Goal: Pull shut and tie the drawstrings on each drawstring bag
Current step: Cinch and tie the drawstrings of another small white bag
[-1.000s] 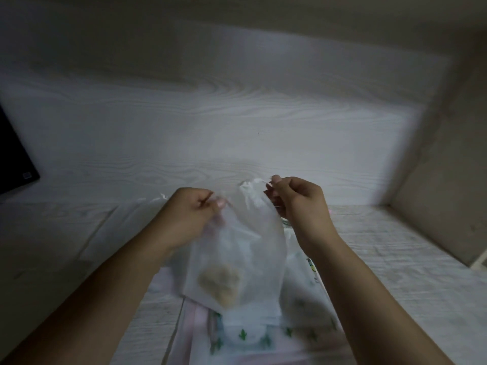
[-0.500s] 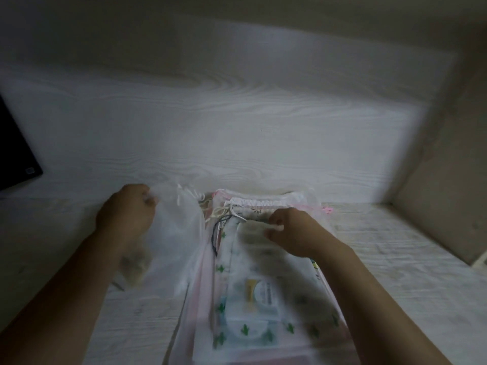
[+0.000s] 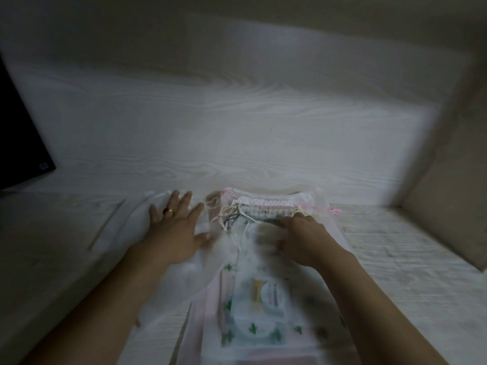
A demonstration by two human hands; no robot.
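Our left hand (image 3: 176,233) lies open and flat on the clear bag (image 3: 137,225), set aside left on the surface (image 3: 395,259). Our right hand (image 3: 303,239) pinches the top bag (image 3: 263,299) of the pile (its cords (image 3: 237,214) loose), likely to lift it.

White wood-grain desk (image 3: 411,259); matching back panel (image 3: 237,122); dark screen (image 3: 18,143) at left edge.
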